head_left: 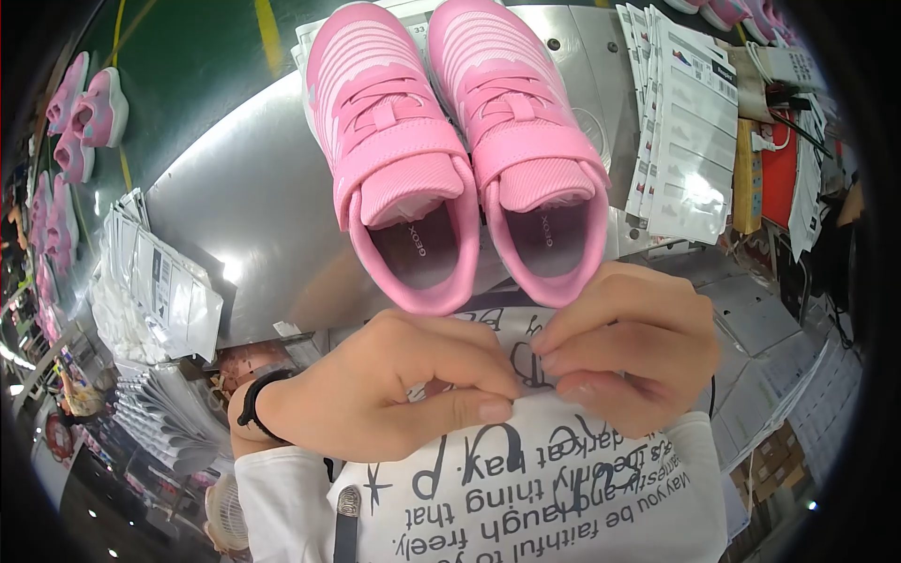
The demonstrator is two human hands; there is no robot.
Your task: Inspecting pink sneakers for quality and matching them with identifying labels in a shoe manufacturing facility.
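A pair of pink children's sneakers stands side by side on the metal work surface [244, 188], heels toward me: the left shoe [399, 169] and the right shoe [540, 174]. Each has a pink strap, with thin crumpled material visible under its tongue. Just below the heels, before my printed white shirt, my left hand [394, 380] is closed, thumb and fingers pinched together. Opposite it, fingertips a short gap away, my right hand [633, 347] is also closed in a pinch. Anything held between the fingers is hidden or too small to make out.
Stacked printed bags [690, 131] stand at the right edge, beside cables and a white plug [770, 141]. More plastic bags [155, 281] lie at the left. Beyond, several pink shoes [99, 108] sit on a green surface [197, 66]. White cartons [760, 328] are at my lower right.
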